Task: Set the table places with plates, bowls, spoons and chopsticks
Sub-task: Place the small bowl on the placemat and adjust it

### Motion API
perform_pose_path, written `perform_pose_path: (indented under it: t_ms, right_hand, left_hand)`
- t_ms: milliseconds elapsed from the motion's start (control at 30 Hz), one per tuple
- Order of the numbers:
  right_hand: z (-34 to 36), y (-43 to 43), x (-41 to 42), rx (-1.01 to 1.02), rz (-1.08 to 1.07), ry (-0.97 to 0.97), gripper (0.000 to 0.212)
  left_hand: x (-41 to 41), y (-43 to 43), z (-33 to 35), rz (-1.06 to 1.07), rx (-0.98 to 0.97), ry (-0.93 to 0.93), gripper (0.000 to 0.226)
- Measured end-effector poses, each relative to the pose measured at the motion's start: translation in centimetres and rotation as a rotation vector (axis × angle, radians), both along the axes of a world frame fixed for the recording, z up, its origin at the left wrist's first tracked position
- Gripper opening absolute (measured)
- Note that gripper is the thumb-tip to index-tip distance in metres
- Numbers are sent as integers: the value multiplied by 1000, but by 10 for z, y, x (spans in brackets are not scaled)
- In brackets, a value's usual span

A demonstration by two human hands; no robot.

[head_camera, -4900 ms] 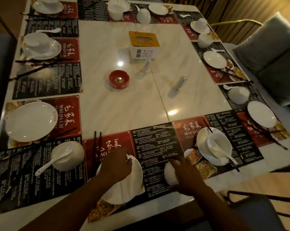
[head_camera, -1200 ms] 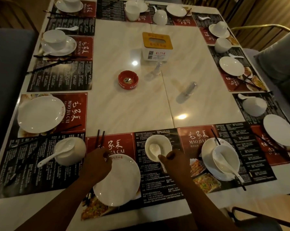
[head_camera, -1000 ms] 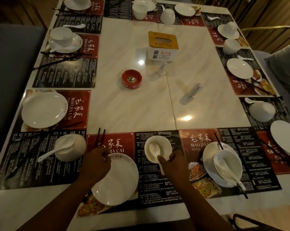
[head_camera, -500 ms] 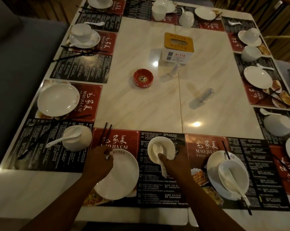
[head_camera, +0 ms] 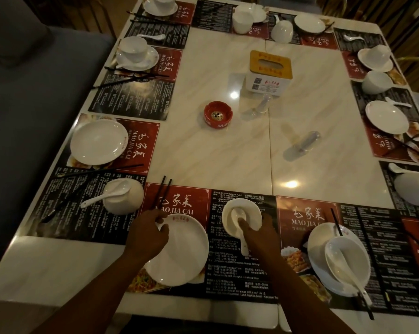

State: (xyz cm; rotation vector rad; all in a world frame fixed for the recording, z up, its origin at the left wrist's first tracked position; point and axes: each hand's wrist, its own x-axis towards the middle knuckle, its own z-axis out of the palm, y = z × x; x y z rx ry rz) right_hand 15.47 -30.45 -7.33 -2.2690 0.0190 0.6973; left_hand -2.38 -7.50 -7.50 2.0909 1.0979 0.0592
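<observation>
The table's [head_camera: 215,153] nearest edge carries two plates and two bowls, one spoon in each bowl. The left hand [head_camera: 146,233] pinches chopsticks [head_camera: 162,194] at the plate [head_camera: 184,256] rim. The right hand [head_camera: 259,235] grips the bowl [head_camera: 254,213] beside it, thumb on its spoon [head_camera: 236,215].

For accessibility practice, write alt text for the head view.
A left hand holds black chopsticks beside a round white plate and a right hand holds a white ceramic spoon in a small white bowl, on a pale marble table.
</observation>
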Motion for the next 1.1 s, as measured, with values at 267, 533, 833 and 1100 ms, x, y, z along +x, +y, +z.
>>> perform_pose_path:
  t_ms: [267, 533, 833, 1100]
  right_hand:
    - [-8, -21, 20, 100, -72, 81, 25]
    - [-16, -25, 20, 123, -47, 66, 20]
    - [-8, -21, 22, 78, -27, 65, 24]
    - [55, 13, 16, -76, 193, -447, 10]
  left_hand:
    - [-3, 4, 1, 3, 29, 14, 33]
    - [-8, 10, 0, -2, 17, 38, 29]
    - [-18, 18, 2, 12, 21, 45, 24]
    - [-37, 31, 5, 75, 67, 48, 15]
